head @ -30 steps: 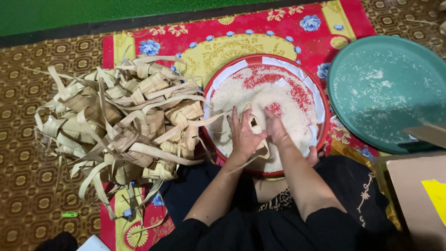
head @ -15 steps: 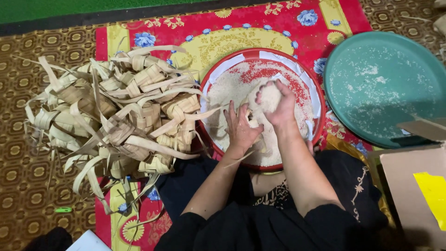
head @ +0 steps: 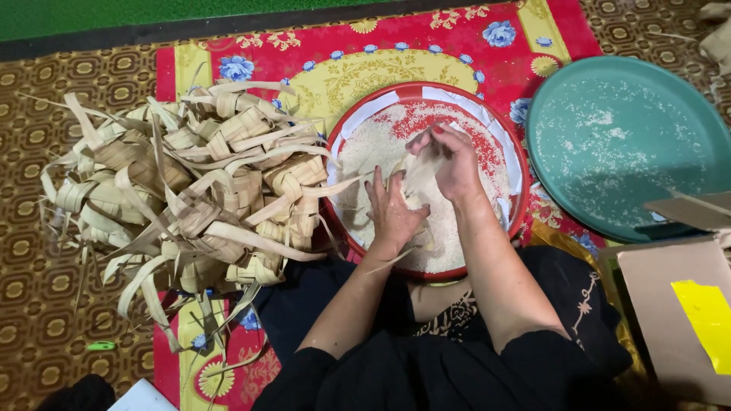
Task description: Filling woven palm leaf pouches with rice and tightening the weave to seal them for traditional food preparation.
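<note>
Both hands over the round red tray (head: 512, 156), which is full of white rice (head: 373, 144). Left hand (head: 394, 209) sits low w/ its back up, fingers (head: 378, 185) spread fairly wide & cupped around a pale woven leaf pouch (head: 417, 179). The pouch lies just right of those fingers, pressed between the 2 hands, a loose leaf strip trailing down twd the wrist. Right hand (head: 451, 161) is above & to the right, fingers (head: 426, 139) curled narrow, tips bunched at the pouch's upper edge; can't tell if grains are pinched in there, too small to see. Pouch itself hangs over the middle of the tray, partly hidden by both hands.

Left of the tray: big heap of empty woven leaf casings (head: 190, 190) w/ long strips sticking out everywhere, its edge touching the tray rim. Right of the tray: a teal round tray (head: 632, 144), stray grains scattered on it. All on a red & yellow flowered mat (head: 343, 68) on the patterned floor (head: 30, 304). Cardboard box (head: 678, 304) at lower right, small green object (head: 100, 346) on the floor lower left.
</note>
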